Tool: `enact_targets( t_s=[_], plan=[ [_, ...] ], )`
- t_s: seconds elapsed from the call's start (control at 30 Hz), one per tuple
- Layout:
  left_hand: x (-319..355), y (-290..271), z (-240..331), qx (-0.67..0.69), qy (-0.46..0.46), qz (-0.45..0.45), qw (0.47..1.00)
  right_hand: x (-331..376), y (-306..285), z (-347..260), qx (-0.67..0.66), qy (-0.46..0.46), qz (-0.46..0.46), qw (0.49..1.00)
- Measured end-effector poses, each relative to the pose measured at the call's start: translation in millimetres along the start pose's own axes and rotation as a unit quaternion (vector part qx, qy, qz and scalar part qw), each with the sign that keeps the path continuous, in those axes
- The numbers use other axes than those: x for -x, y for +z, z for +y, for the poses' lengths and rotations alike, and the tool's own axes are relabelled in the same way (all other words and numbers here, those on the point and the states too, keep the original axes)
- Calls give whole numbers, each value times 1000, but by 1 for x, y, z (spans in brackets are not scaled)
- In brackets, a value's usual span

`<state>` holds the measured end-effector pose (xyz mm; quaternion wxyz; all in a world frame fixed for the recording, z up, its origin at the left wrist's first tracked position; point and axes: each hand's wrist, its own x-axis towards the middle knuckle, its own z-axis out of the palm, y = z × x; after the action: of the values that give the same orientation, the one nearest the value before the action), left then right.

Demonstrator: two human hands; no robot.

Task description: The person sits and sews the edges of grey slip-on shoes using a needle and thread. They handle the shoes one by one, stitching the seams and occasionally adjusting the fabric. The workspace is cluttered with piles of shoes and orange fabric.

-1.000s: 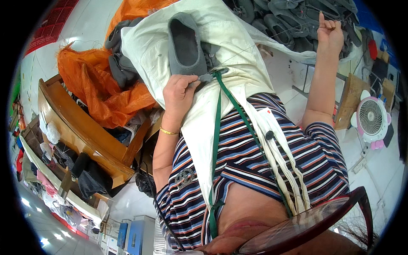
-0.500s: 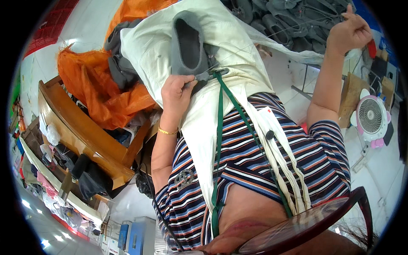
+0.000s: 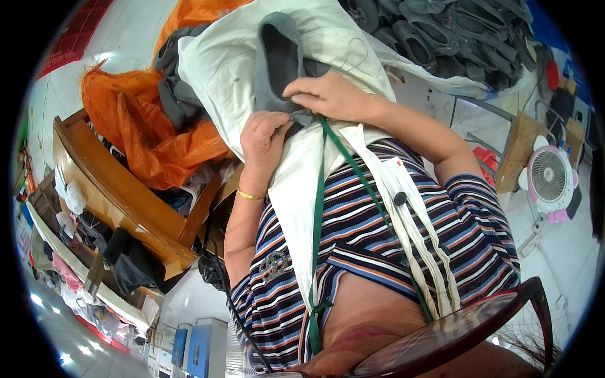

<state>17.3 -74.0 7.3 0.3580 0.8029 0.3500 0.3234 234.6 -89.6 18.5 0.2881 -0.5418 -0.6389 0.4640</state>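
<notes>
A grey felt slipper shoe [image 3: 264, 74] lies on the cream cloth across my lap, its opening facing up. My left hand [image 3: 260, 140] is closed at the shoe's near end, pinching a small grey fabric piece [image 3: 303, 117]. Just above it, my right hand [image 3: 334, 96] reaches in from the right, with thumb and fingers drawn together beside the shoe's rim. Whatever sits in its fingertips is too small to see. A thin dark thread [image 3: 358, 58] loops over the cloth beyond that hand. More grey felt [image 3: 315, 67] shows behind the right hand.
Several grey shoes [image 3: 454, 31] are heaped at the far right. An orange mesh sack [image 3: 120, 107] with grey pieces lies at left, beside a wooden bench [image 3: 126, 201]. A pink and white fan [image 3: 548, 169] stands at right. Green apron ties [image 3: 320, 189] hang over my front.
My right hand has come down from the far upper right to the shoe. The thread, stretched taut before, now lies in slack loops. My left hand keeps its hold.
</notes>
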Motion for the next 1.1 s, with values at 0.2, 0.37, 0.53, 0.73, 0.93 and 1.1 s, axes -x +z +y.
enact_targets(
  t_s=[0.2, 0.37, 0.53, 0.73, 0.93, 1.1],
  plan=[
    [5, 3, -4, 40, -25, 17, 999, -17, 31, 45, 36, -54, -5, 998],
    [5, 3, -7, 23, 1, 14, 1000, -11, 19, 30, -30, -39, 12, 999],
    [10, 4, 2, -76, 15, 43, 996, 2, 3, 7, -33, 28, -14, 999],
    [14, 7, 1, -124, 29, 68, 990, 8, 8, 9, 30, 8, -38, 999],
    [14, 6, 1, -122, 35, 67, 990, 7, 6, 5, 45, 7, -49, 998],
    [13, 6, 1, -119, 38, 70, 990, 7, 4, 3, 55, 10, -55, 997]
  ],
)
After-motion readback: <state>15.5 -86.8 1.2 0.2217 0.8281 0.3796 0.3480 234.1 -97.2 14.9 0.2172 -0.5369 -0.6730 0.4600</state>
